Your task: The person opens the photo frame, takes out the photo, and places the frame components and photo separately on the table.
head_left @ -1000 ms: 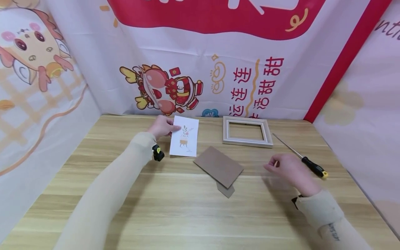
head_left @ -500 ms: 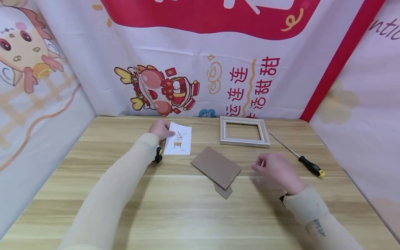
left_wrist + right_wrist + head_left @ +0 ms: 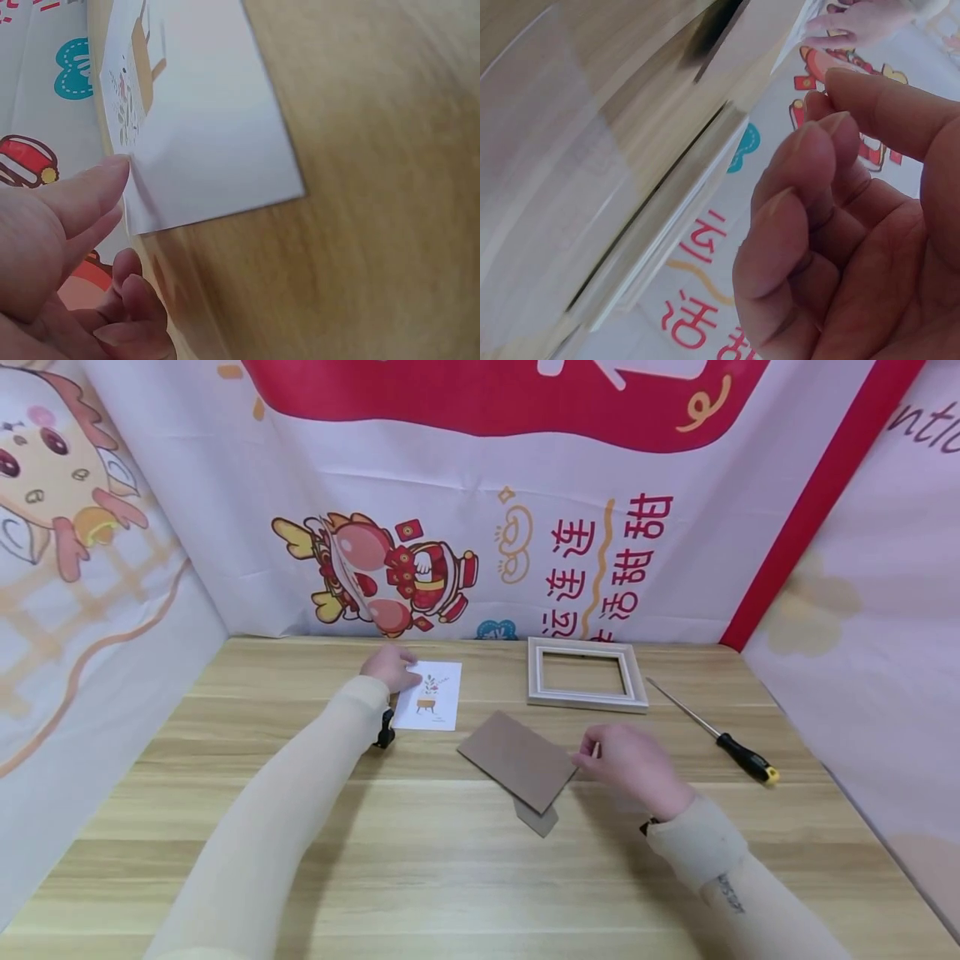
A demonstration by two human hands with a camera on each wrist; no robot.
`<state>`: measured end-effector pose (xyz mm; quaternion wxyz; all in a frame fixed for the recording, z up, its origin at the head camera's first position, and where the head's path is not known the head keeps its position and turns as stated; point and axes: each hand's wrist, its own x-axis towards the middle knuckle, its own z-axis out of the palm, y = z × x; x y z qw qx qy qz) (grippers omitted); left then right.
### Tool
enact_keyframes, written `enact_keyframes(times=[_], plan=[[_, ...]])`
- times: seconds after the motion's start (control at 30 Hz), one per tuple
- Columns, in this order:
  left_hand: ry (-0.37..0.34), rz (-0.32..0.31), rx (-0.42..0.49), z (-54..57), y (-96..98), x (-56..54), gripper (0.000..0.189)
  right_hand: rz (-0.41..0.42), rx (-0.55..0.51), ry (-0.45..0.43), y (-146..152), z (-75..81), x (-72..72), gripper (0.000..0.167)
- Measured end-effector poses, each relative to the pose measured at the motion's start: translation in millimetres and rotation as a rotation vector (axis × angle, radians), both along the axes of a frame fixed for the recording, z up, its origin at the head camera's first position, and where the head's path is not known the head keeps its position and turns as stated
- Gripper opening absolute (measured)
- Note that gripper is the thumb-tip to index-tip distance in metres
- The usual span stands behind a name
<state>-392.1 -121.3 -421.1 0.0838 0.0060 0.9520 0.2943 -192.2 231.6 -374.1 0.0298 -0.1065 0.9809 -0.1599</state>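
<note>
A white card (image 3: 438, 702) printed with a potted plant lies on the wooden table at the back left. My left hand (image 3: 392, 669) is at its upper left corner, one fingertip (image 3: 112, 174) touching the card's edge and the other fingers loosely bent. Near the middle lies a brown backing board (image 3: 517, 760), with its pointed stand flap (image 3: 537, 820) showing from beneath. My right hand (image 3: 626, 764) hovers by the board's right corner. Its fingers are loosely curled with nothing between them; whether they touch the board I cannot tell.
Behind the board, a pale picture frame (image 3: 535, 672) lies flat near the back wall. To the right is a screwdriver (image 3: 738, 756) with a black and yellow handle. The right wrist view shows a clear sheet (image 3: 547, 172) on the table. Printed cloth (image 3: 480, 543) hangs behind.
The card has come down flat onto the table, and my left fingers have loosened from it. My right hand has moved left, up to the backing board's corner.
</note>
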Motion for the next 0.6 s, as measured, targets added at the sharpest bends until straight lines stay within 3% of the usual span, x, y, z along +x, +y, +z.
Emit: enact_keyframes(times=[0.17,0.43,0.6], plan=[[-0.011,-0.002,0.012,0.9,-1.1,2.5,0.043,0.017,0.004,-0.013,-14.5,3.0,-0.2,0.018],[0.029,-0.008,0.071,0.6,-1.8,7.0,0.045,0.056,-0.048,0.008,-32.6,-2.1,-0.5,0.015],[0.077,-0.013,0.123,10.3,0.6,18.1,0.043,0.075,-0.004,0.059,-45.1,-8.2,-0.2,0.015]])
